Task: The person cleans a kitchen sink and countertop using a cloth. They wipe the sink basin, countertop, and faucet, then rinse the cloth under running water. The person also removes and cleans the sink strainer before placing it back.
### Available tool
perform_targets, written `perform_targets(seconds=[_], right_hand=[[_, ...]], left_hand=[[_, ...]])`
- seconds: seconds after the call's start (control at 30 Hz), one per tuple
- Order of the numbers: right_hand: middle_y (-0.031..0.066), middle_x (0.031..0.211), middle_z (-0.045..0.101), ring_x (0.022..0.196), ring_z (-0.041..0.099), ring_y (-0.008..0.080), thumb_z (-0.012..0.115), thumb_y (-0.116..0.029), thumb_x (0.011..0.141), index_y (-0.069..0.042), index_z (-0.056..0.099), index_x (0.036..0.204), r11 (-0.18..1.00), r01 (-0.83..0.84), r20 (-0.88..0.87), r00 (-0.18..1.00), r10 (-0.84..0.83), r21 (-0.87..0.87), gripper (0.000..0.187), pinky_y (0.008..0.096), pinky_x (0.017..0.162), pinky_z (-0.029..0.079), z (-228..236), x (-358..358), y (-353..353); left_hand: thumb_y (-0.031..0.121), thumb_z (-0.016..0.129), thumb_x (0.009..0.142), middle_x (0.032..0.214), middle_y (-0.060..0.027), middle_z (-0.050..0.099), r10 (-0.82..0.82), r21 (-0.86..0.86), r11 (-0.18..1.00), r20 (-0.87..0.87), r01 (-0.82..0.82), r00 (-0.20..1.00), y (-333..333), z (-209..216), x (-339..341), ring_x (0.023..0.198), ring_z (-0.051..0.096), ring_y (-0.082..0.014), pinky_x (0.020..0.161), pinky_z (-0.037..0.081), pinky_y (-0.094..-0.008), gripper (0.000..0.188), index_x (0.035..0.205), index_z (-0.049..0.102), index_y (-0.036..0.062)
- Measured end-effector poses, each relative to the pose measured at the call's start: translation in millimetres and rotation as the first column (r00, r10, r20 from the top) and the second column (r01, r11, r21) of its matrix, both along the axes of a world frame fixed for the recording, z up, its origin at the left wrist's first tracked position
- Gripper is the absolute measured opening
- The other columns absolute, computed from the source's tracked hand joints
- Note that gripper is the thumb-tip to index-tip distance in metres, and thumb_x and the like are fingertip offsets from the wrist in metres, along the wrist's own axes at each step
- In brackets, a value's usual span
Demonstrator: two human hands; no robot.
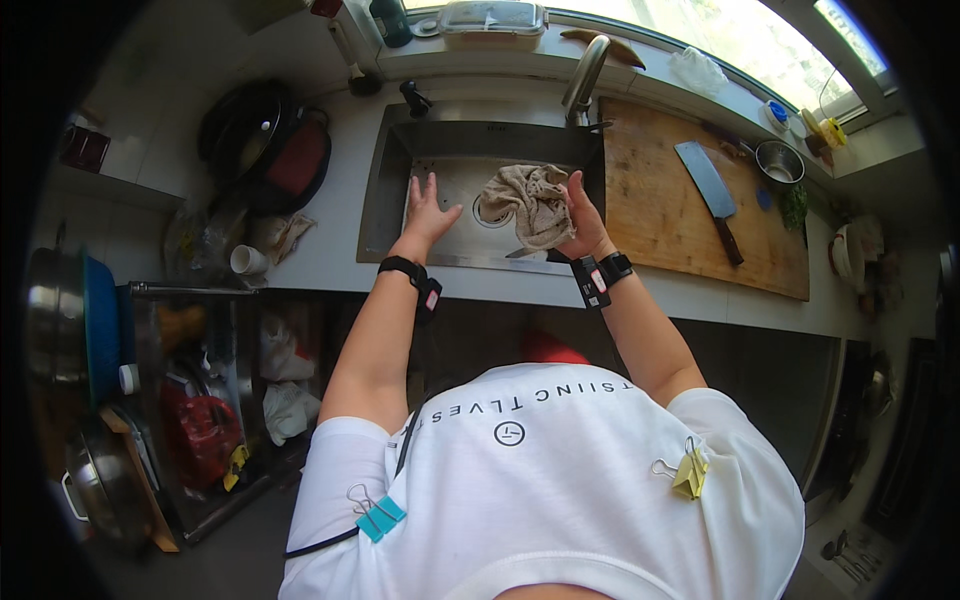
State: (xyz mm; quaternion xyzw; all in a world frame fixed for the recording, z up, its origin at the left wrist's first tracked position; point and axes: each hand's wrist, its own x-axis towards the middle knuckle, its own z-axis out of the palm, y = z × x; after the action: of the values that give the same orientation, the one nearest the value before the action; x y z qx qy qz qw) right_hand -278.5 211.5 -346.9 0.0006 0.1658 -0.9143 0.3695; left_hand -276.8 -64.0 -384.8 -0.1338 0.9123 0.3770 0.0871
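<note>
A crumpled beige dishcloth [530, 203] hangs over the steel sink [372, 205], held in my right hand [588, 228] near the basin's right wall. My right thumb points upward beside the cloth, and its other fingers are mostly hidden behind the fabric. Over the left part of the basin, my left hand [428, 215] is open with its fingers spread and nothing in it. The drain [488, 212] lies between the two hands, partly covered by the cloth. Each wrist wears a black strap with a small device.
A faucet [587, 80] rises behind the sink. To the right, a cleaver [708, 182] lies on a large wooden cutting board [650, 200], with a small metal bowl [779, 162] near its far edge. A white cup [248, 260] and black-and-red bag [298, 160] sit left of the sink.
</note>
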Motion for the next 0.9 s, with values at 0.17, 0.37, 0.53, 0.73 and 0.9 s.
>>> perform_targets(seconds=[0.17,0.37,0.53,0.73,0.9], right_hand=[[0.0112,0.111,0.065,0.1,0.064,0.0234,0.055,-0.032,0.096,-0.005,0.054,0.122,0.984,-0.141,0.157,0.98,0.122,0.11,0.037,0.0389,0.087,0.053,-47.4,-55.2,27.9],[0.0056,0.102,0.066,0.089,0.063,0.0172,0.053,-0.004,0.09,-0.005,0.058,0.118,0.541,0.084,-0.126,0.991,0.042,0.837,0.029,0.0307,0.081,0.049,-95.3,-98.5,20.1],[0.0001,0.102,0.065,0.09,0.061,0.0143,0.053,0.0,0.086,-0.012,0.062,0.117,0.447,0.041,-0.234,0.892,0.387,0.894,0.034,0.0282,0.081,0.048,-95.4,-102.5,14.1],[0.0171,0.109,0.067,0.101,0.061,0.0255,0.049,0.009,0.078,-0.002,0.06,0.119,0.343,0.357,-0.476,0.413,0.776,0.869,0.044,0.0325,0.089,0.045,-67.3,-128.1,24.1],[0.0155,0.124,0.058,0.11,0.058,0.03,0.054,-0.005,0.086,-0.006,0.056,0.125,0.02,0.813,-0.677,0.471,0.566,0.582,0.039,0.0368,0.096,0.045,-45.8,-194.1,79.4]], left_hand=[[0.025,0.061,0.087,0.151,-0.0223,0.028,0.022,0.518,0.855,0.02,-0.029,1.0,26.0,-50.7,-38.4,0.138,0.033,-0.0357,0.106,0.036,-0.039,0.073,0.15,0.025,0.0203],[0.013,0.064,0.078,0.149,-0.0204,0.034,0.018,0.227,0.974,0.02,-0.022,1.0,51.7,-76.6,-43.7,0.133,0.04,-0.035,0.105,0.038,-0.0379,0.082,0.15,0.024,0.0172],[0.014,0.065,0.073,0.147,-0.0182,0.036,-0.162,0.134,0.972,-0.212,0.192,0.964,71.1,-59.6,-50.1,0.135,0.034,-0.0377,0.109,0.034,-0.0415,0.086,0.149,0.025,0.0173],[0.005,0.06,0.077,0.127,-0.0156,0.056,-0.488,0.083,0.858,-0.174,0.507,0.855,112.4,-36.8,-82.1,0.121,0.05,-0.0349,0.099,0.043,-0.0387,0.062,0.136,0.046,0.0159],[0.018,0.059,0.084,0.1,-0.0181,0.067,-0.292,0.163,0.935,-0.144,0.314,0.946,125.5,-38.0,-125.4,0.095,0.063,-0.036,0.081,0.049,-0.0407,0.03,0.111,0.063,0.0063]])
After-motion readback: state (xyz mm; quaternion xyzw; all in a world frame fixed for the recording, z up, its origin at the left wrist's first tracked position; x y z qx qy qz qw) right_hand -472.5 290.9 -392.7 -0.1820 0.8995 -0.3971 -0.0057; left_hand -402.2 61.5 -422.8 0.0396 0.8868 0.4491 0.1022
